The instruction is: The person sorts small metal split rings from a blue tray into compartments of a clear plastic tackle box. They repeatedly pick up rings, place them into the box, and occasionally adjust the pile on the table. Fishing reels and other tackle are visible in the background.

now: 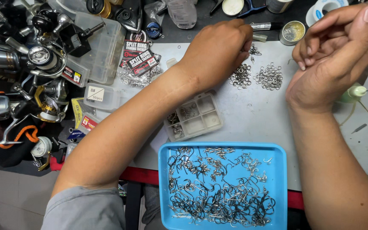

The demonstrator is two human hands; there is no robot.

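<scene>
Here, fishing reels [43, 59] and clear plastic boxes [101, 44] crowd the far left edge, while a small compartment box [194, 117] sits mid-mat just above the blue tray [277, 187] heaped with hooks, which overhangs the near edge of the grey mat [252, 115]. The left hand [218, 51] pinches a tiny metal piece just above two small piles of split rings [256, 76]. To the right, the right hand [333, 51] hovers loosely curled, apparently holding nothing, with bare mat below its wrist.

Left hand [218, 49] knuckles up, fingertips pinched; right hand [333, 51] raised, fingers loosely curled.
</scene>
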